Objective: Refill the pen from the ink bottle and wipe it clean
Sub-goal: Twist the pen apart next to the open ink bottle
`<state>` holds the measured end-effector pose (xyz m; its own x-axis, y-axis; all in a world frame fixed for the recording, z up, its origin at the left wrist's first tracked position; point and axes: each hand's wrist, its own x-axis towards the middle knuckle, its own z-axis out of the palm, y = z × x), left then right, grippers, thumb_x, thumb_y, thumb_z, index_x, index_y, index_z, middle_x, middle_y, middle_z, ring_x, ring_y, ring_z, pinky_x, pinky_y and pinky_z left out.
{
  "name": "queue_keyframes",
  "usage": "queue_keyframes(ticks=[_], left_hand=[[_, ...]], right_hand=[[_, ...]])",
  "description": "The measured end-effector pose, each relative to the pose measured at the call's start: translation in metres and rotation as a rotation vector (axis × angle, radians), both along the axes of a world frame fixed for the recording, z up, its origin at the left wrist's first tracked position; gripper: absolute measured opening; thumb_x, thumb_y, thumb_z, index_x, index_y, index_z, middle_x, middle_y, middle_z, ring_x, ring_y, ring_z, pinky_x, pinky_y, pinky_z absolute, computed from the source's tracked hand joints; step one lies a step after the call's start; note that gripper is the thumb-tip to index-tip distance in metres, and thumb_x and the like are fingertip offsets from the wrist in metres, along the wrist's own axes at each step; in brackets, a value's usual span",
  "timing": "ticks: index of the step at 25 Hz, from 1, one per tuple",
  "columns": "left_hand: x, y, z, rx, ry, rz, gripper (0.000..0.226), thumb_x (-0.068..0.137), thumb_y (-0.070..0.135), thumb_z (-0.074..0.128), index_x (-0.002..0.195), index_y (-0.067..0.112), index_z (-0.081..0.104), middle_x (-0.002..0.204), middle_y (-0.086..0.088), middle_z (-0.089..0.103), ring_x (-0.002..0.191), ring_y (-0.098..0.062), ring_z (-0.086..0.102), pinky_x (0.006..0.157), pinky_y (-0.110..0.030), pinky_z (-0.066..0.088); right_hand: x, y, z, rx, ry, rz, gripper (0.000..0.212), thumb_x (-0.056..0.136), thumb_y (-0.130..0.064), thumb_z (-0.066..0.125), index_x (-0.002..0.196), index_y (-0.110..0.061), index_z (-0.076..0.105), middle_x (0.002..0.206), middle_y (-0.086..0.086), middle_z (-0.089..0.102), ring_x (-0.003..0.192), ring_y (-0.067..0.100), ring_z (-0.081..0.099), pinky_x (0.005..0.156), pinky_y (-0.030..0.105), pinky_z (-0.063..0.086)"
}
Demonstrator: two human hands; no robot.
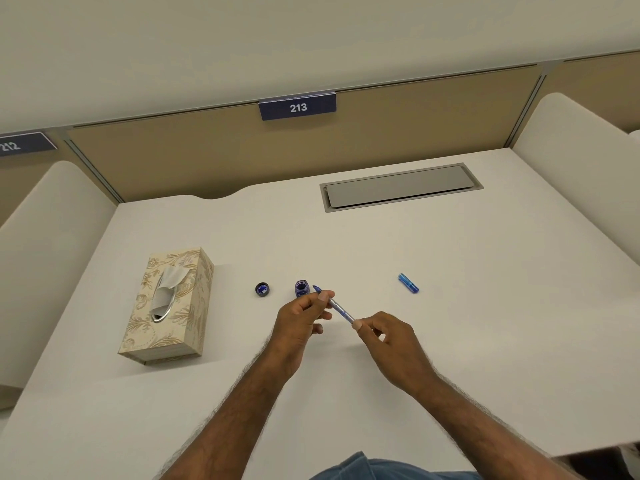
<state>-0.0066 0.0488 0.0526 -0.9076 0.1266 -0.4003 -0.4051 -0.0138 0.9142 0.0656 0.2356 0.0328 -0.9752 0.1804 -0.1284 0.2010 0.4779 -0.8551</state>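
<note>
From the head camera, the pen (335, 303) is partly hidden by the left hand (300, 318) pinching its front and the right hand (384, 336) pinching its back end, its tip just beside the open ink bottle (301, 288). One bottle cap (262, 289), one pen cap (408, 283) and one tissue box (168, 303) sit on the desk (450, 323).

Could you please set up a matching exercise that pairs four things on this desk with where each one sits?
Things
1. small dark bottle cap
2. open blue glass ink bottle
3. blue plastic pen cap
4. floral cardboard tissue box

Places
A. far left of the desk
B. alone, right of both hands
C. just beyond the left hand, by the pen's nib
D. between the tissue box and the ink bottle

Pairs: 1-D, 2-C, 3-B, 4-A
</note>
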Motion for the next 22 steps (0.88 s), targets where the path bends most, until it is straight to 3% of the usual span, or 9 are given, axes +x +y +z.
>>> queue_keyframes(ticks=[6, 11, 14, 18, 20, 22], left_hand=[[0.0015, -0.0001, -0.0028, -0.011, -0.016, 0.042, 0.023, 0.102, 0.034, 0.067, 0.109, 0.020, 0.083, 0.105, 0.000, 0.082, 0.092, -0.016, 0.072, 0.075, -0.030, 0.056], [0.0021, 0.0003, -0.0030, -0.029, -0.033, 0.094, 0.016, 0.097, 0.033, 0.074, 0.098, 0.022, 0.086, 0.091, 0.001, 0.080, 0.087, -0.014, 0.072, 0.075, -0.031, 0.056], [0.0027, -0.0007, -0.0050, -0.017, -0.044, 0.104, 0.018, 0.094, 0.037, 0.076, 0.099, 0.022, 0.086, 0.092, 0.001, 0.080, 0.088, -0.015, 0.072, 0.076, -0.031, 0.057], [0.0035, -0.0034, -0.0045, 0.022, -0.050, 0.102, 0.019, 0.095, 0.037, 0.075, 0.099, 0.023, 0.087, 0.094, 0.000, 0.079, 0.090, -0.016, 0.071, 0.080, -0.033, 0.058], [0.0047, -0.0040, -0.0041, 0.022, -0.038, 0.090, 0.020, 0.095, 0.037, 0.074, 0.101, 0.022, 0.086, 0.095, 0.000, 0.079, 0.090, -0.016, 0.071, 0.082, -0.034, 0.058], [0.0063, -0.0042, -0.0046, 0.011, -0.028, 0.087, 0.020, 0.095, 0.037, 0.074, 0.102, 0.022, 0.086, 0.096, 0.000, 0.079, 0.091, -0.015, 0.071, 0.081, -0.033, 0.059]], right_hand=[[-0.0019, -0.0009, -0.0001, 0.061, 0.052, -0.012, 0.016, 0.100, -0.038, 0.071, 0.096, -0.027, 0.082, 0.089, -0.014, 0.074, 0.087, 0.006, 0.067, 0.079, 0.023, 0.052], [-0.0008, -0.0045, 0.0029, 0.041, 0.068, -0.056, 0.004, 0.092, -0.035, 0.082, 0.092, -0.032, 0.079, 0.088, -0.016, 0.074, 0.089, 0.007, 0.068, 0.079, 0.025, 0.054], [0.0001, -0.0037, 0.0062, -0.002, 0.054, -0.083, 0.009, 0.088, -0.037, 0.085, 0.092, -0.034, 0.078, 0.090, -0.014, 0.075, 0.089, 0.008, 0.068, 0.078, 0.024, 0.055], [0.0015, -0.0051, 0.0069, -0.087, -0.050, -0.028, 0.019, 0.096, -0.052, 0.073, 0.099, -0.034, 0.078, 0.094, -0.014, 0.078, 0.091, 0.008, 0.071, 0.076, 0.019, 0.054], [0.0021, -0.0059, 0.0051, -0.118, -0.085, -0.001, 0.023, 0.100, -0.050, 0.068, 0.091, -0.032, 0.079, 0.088, -0.014, 0.080, 0.087, 0.010, 0.072, 0.077, 0.023, 0.057], [0.0038, -0.0054, 0.0043, -0.150, -0.059, -0.023, 0.015, 0.096, -0.044, 0.075, 0.090, -0.031, 0.079, 0.087, -0.012, 0.080, 0.082, 0.004, 0.070, 0.074, 0.019, 0.057]])
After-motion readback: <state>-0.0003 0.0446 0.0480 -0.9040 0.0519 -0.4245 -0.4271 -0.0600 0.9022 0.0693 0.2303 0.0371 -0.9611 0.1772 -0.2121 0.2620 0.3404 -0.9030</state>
